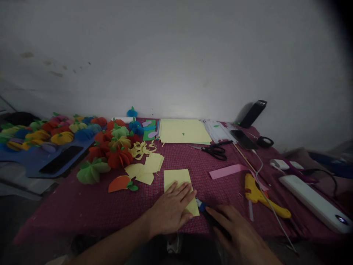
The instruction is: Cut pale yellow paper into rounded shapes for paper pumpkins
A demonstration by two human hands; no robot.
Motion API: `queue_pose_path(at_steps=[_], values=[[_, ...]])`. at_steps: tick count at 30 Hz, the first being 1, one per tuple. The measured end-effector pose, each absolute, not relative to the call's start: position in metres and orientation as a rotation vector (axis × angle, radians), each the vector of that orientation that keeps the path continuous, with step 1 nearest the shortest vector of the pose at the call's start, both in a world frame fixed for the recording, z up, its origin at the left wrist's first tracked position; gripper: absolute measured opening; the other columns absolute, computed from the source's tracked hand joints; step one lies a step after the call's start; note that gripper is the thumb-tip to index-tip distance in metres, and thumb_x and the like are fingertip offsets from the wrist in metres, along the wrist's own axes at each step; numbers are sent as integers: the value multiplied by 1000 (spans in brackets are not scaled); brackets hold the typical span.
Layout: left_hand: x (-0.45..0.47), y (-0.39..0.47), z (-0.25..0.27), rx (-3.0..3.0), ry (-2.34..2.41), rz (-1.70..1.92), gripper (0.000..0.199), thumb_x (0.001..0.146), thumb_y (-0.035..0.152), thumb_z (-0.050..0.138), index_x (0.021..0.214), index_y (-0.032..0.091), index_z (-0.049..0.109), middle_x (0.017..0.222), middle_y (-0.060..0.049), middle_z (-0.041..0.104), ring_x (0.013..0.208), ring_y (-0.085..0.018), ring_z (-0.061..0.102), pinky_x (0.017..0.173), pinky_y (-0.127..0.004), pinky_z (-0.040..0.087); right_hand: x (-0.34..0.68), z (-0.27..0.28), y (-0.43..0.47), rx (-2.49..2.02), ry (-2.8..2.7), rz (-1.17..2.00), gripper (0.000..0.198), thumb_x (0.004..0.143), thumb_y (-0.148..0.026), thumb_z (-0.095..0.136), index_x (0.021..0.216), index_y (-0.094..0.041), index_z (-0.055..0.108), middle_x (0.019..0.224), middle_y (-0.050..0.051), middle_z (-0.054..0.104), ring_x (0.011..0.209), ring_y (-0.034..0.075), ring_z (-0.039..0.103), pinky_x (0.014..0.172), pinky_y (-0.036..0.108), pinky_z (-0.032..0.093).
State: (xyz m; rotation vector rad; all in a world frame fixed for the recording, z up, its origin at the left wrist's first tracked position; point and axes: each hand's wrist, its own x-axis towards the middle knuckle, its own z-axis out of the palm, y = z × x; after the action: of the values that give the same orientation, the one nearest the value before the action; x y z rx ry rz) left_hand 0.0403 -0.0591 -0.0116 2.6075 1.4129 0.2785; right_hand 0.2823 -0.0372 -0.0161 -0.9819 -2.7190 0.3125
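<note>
A pale yellow paper piece (176, 176) lies on the red checked cloth in front of me. My left hand (173, 206) rests flat on it, fingers stretched out toward the far edge. My right hand (234, 224) is wrapped round a dark tool with a blue front and pale metal tip, which looks like a stapler (204, 208). Its tip meets the right edge of the paper; I cannot tell whether the paper is inside its jaws. Left of the paper lie cut yellow pieces (151, 163), yellow strips (141, 149) and a folded orange paper shape (119, 183) with a green leaf.
Colourful paper pumpkins (120, 157) crowd the left side. Yellow sheets (183, 130) are stacked by the wall. Black scissors (215, 151) and a pink strip (227, 170) lie beyond my right hand. Farther right are a yellow glue gun (256, 193), a cable, a phone (243, 140) and a white device (311, 200).
</note>
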Motion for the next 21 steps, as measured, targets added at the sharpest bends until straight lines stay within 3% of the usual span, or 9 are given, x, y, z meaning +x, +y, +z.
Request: queue_pose_path(at_steps=[7, 12, 21], values=[[41, -61, -11, 2590, 1399, 268, 57, 86, 46, 25, 135, 20, 11, 141, -4, 19, 130, -16, 8, 105, -37, 6, 289, -18, -34, -1005, -2665, 273, 45, 76, -15, 48, 120, -24, 47, 103, 9, 56, 93, 21, 55, 78, 37, 50], [38, -51, -3, 2530, 1438, 327, 60, 84, 49, 26, 135, 21, 9, 142, -4, 19, 129, -17, 12, 104, -36, 15, 290, -15, -34, -1017, -2687, 311, 46, 75, -14, 48, 120, -25, 46, 104, 9, 56, 92, 20, 55, 78, 37, 49], [32, -19, -23, 2552, 1581, 286, 46, 89, 35, 19, 132, 19, 23, 139, -3, 27, 128, -13, 18, 105, -33, 12, 289, -14, -36, -1046, -2694, 361, 47, 76, -13, 47, 121, -25, 44, 105, 9, 54, 94, 20, 53, 81, 39, 48]])
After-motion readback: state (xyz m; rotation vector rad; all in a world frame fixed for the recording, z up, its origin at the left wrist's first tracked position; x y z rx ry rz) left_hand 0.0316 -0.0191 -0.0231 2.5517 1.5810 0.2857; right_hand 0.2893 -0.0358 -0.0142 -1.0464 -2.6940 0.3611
